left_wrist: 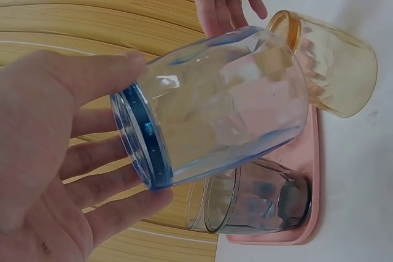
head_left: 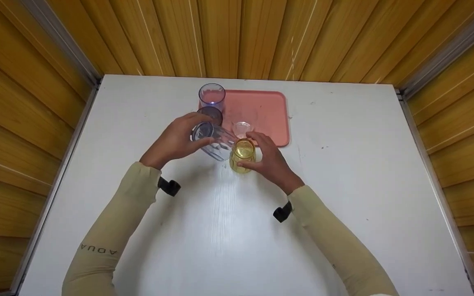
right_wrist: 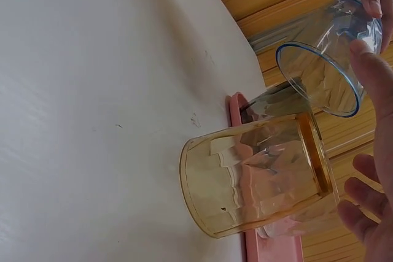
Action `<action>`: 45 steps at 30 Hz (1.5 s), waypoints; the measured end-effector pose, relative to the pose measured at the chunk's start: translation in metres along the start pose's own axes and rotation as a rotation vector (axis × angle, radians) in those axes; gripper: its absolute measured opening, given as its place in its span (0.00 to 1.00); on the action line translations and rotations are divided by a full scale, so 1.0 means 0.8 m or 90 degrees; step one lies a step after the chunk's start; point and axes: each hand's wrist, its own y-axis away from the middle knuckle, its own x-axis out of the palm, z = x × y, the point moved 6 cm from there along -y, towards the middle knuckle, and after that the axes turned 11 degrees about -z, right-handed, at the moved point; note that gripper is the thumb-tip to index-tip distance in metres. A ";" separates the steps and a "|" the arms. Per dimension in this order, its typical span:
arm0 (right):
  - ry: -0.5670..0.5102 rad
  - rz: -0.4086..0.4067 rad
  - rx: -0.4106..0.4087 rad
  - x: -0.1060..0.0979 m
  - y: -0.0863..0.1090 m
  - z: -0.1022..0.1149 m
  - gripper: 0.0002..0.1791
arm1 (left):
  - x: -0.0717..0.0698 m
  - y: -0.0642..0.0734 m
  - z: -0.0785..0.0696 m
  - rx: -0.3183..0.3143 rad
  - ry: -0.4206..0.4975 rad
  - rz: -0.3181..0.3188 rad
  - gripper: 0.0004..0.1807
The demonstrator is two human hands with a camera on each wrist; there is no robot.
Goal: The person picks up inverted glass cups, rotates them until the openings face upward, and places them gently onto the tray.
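Note:
My left hand [head_left: 175,139] grips a clear blue-tinted glass [head_left: 212,142] by its base, tilted on its side in the air, mouth toward the right. In the left wrist view the thumb and fingers [left_wrist: 92,176] wrap round the glass base [left_wrist: 144,139]. A yellow glass [head_left: 243,155] stands upright on the white table [head_left: 344,185], just below the tilted glass's mouth. My right hand [head_left: 268,159] cups round the yellow glass; in the right wrist view the fingers [right_wrist: 362,210] stay spread, with a gap to the yellow glass [right_wrist: 258,176].
A pink tray [head_left: 261,107] lies behind the hands, with a small clear glass [head_left: 242,128] on it. A smoky grey glass [head_left: 210,115] and a tall purple-blue glass [head_left: 211,96] stand at the tray's left side. Wooden slat walls enclose the table.

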 end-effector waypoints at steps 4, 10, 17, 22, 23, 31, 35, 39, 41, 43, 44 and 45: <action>-0.005 0.004 0.008 0.002 0.004 0.002 0.47 | 0.003 0.001 -0.002 -0.015 0.002 0.011 0.31; -0.017 0.014 0.013 0.005 0.006 0.006 0.48 | 0.007 0.002 -0.001 -0.026 0.006 0.020 0.30; -0.016 0.016 0.012 0.006 0.004 0.008 0.49 | 0.007 -0.002 -0.002 -0.021 0.015 0.011 0.29; -0.017 0.016 0.031 0.005 0.003 0.007 0.51 | 0.009 -0.006 -0.008 -0.021 0.028 0.007 0.29; -0.022 0.016 0.033 0.004 0.003 0.007 0.52 | 0.009 -0.007 -0.009 -0.022 0.032 0.008 0.29; -0.026 0.005 0.024 0.000 0.000 0.006 0.54 | 0.012 -0.012 -0.016 -0.017 0.053 0.012 0.29; -0.032 0.006 0.033 -0.003 -0.001 0.006 0.54 | 0.013 -0.013 -0.018 -0.020 0.056 0.013 0.28; -0.049 0.007 0.055 -0.007 -0.003 0.004 0.51 | 0.017 -0.016 -0.018 -0.031 0.068 0.022 0.29; -0.059 0.011 0.068 -0.009 -0.004 0.003 0.50 | 0.019 -0.017 -0.017 -0.039 0.073 0.027 0.31; -0.070 0.017 0.072 -0.011 -0.005 0.002 0.50 | 0.021 -0.018 -0.016 -0.043 0.079 0.028 0.31; -0.075 0.020 0.074 -0.011 -0.005 0.002 0.50 | 0.021 -0.018 -0.016 -0.043 0.081 0.027 0.31; -0.079 0.021 0.072 -0.012 -0.006 0.001 0.49 | 0.022 -0.018 -0.017 -0.041 0.083 0.027 0.31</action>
